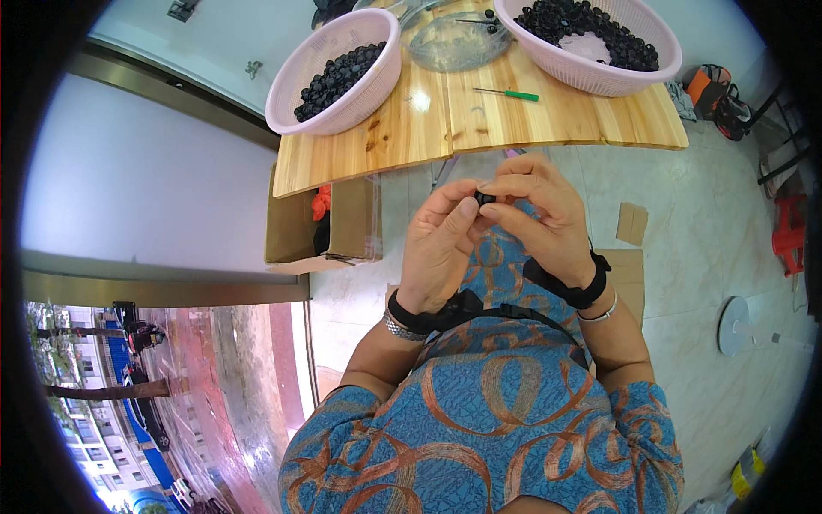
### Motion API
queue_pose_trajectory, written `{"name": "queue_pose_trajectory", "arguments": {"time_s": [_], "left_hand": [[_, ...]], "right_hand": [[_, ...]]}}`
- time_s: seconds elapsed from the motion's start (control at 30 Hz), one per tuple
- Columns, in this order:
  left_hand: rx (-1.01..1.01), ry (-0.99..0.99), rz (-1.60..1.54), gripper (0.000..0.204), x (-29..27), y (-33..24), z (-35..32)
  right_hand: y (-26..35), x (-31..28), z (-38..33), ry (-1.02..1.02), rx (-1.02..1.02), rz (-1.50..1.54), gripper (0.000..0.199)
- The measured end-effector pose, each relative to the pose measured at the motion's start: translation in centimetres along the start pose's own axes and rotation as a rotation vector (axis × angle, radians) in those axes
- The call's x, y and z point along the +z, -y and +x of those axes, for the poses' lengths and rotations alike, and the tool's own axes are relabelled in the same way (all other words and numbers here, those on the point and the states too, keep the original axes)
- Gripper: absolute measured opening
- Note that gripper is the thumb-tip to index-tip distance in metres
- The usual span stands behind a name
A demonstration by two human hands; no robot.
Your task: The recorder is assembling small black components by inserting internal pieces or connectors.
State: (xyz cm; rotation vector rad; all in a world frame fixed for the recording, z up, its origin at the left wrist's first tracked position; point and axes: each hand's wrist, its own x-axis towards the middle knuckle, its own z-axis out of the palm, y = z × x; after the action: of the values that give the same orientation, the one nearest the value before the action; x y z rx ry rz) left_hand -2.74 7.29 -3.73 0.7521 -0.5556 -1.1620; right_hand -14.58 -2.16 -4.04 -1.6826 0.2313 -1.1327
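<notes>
A small black round part [485, 198] is pinched between the fingertips of both hands, above my lap and just short of the table's near edge. My left hand [438, 240] grips it from the left with thumb and fingers closed. From the other side my right hand [544, 206] closes on it, thumb below and fingers above. The fingertips cover much of the part, so its exact kind cannot be made out. Many similar black pieces fill a pink basket [287, 107] at the left and another pink basket [591, 83] at the right.
On the wooden table [377, 158] lies a green-handled screwdriver [520, 95]. Behind it is a clear plastic tray [458, 53] with several black pieces beside it. An open cardboard box [355, 223] stands under the table's left side. A red stool [789, 236] is at the far right.
</notes>
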Motion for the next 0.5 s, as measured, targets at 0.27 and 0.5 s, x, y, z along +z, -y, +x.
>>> {"name": "queue_pose_trajectory", "arguments": {"time_s": [0.27, 0.5], "left_hand": [[-0.063, -0.007, -0.113, 0.020, -1.1, -0.1, 1.6], [0.005, -0.039, 0.049, 0.023, 0.2, -2.1, 3.3]], "right_hand": [[-2.1, 0.8, 0.6, -0.058, 0.084, 0.324, 0.018], [-2.8, 0.5, 2.7, -0.086, 0.011, 0.314, 0.021]]}}
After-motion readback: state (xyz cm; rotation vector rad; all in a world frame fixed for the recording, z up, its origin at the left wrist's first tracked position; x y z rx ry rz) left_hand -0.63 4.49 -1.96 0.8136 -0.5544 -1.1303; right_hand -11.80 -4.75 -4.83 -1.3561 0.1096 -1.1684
